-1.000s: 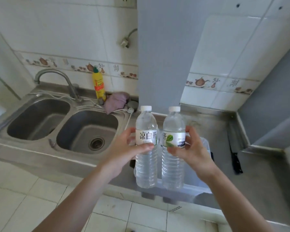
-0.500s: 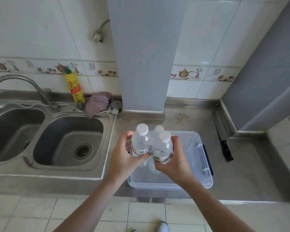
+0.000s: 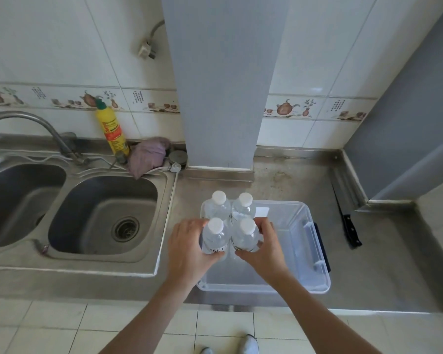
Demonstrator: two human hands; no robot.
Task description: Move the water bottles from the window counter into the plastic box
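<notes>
A clear plastic box [image 3: 315,254] sits on the steel counter, right of the sink. Two water bottles with white caps stand upright in its far left corner: one on the left [image 3: 218,204], one on the right [image 3: 244,206]. Just in front of them my left hand [image 3: 187,247] grips a third water bottle [image 3: 215,235] by its body. My right hand [image 3: 262,247] grips a fourth water bottle [image 3: 246,235] beside it. Both held bottles are upright inside the box, touching each other; their bases are hidden by my hands.
A double steel sink [image 3: 100,213] with a tap [image 3: 28,123] lies to the left. A yellow detergent bottle [image 3: 111,131] and a purple cloth [image 3: 147,155] sit behind it. A black-handled knife [image 3: 347,221] lies on the counter right of the box. A grey pillar [image 3: 220,80] rises behind.
Both hands have come down with the two bottles, from chest height above the counter edge into the box, next to the two bottles standing there. The camera has tilted downward.
</notes>
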